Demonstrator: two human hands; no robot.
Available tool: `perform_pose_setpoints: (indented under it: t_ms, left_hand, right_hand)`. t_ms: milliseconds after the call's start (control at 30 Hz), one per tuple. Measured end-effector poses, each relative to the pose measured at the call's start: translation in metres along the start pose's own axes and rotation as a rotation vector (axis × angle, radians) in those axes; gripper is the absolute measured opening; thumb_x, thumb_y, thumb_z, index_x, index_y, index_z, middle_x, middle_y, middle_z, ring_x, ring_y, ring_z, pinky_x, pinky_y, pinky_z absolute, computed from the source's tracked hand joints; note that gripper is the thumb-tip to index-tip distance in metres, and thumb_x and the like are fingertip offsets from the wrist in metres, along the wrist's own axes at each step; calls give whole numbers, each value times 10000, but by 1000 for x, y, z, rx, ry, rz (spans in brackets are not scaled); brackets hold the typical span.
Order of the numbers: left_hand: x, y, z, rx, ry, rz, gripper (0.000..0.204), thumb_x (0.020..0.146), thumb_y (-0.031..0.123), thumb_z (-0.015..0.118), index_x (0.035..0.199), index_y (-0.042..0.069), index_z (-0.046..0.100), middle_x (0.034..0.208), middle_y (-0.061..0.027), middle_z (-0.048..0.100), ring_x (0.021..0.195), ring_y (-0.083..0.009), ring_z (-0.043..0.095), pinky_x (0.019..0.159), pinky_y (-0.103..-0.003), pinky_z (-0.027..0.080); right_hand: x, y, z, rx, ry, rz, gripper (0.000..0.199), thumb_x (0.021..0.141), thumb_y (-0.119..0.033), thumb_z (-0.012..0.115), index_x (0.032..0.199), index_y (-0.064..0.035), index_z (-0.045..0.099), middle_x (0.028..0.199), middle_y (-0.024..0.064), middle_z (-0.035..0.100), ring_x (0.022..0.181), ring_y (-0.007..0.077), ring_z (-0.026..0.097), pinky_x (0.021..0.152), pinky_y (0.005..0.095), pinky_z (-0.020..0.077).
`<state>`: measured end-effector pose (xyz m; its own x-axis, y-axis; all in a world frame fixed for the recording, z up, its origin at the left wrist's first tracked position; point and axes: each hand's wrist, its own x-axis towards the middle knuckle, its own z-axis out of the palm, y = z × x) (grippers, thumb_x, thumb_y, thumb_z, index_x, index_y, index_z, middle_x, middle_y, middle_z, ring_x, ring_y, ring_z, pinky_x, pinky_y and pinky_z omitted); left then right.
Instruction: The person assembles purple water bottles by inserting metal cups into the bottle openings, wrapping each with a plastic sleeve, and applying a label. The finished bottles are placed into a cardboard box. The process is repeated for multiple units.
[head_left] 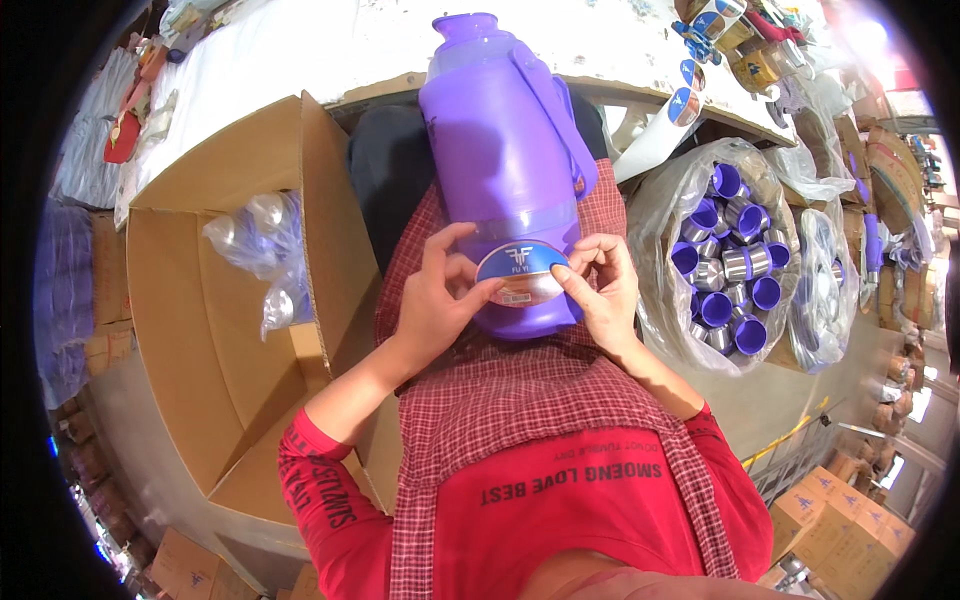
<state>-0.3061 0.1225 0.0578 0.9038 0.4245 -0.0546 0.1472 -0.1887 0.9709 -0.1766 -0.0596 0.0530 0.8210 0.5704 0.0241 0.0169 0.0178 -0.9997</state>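
A purple thermos jug (495, 140) with a side handle lies along my lap, its neck pointing away from me and its base toward me. Near its base is an oval sticker (517, 262), blue on top and brownish below. My left hand (435, 290) pinches the sticker's left edge between thumb and fingers. At the opposite edge, my right hand (603, 290) has its thumb on the sticker and its fingers curled behind. Whether the sticker lies fully flat against the jug, I cannot tell.
An open cardboard box (225, 400) with plastic-wrapped items stands on my left. On my right, a plastic-lined container (660, 320) holds several steel and purple cups (745, 265). Beyond the jug runs a white worktable (330, 45), with a sticker strip (655, 135) hanging off it.
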Motion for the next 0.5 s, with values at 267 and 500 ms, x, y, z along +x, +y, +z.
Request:
perform_pose_setpoints:
  t_ms: [267,500]
  left_hand:
    - [0,-5,4,53,27,23,628,828,188,756,1317,41,389,694,-40,638,605,-135,621,581,-247,475]
    - [2,-6,4,56,34,21,625,823,191,757,1311,43,396,686,-39,632,598,-139,619,579,-249,476]
  right_hand:
    - [-1,5,-1,28,18,8,328,816,-6,726,1071,-45,522,828,-17,567,734,50,486,695,201,410]
    - [1,6,-1,21,15,14,335,814,2,723,1081,-42,525,828,-19,568,717,44,480,679,197,406]
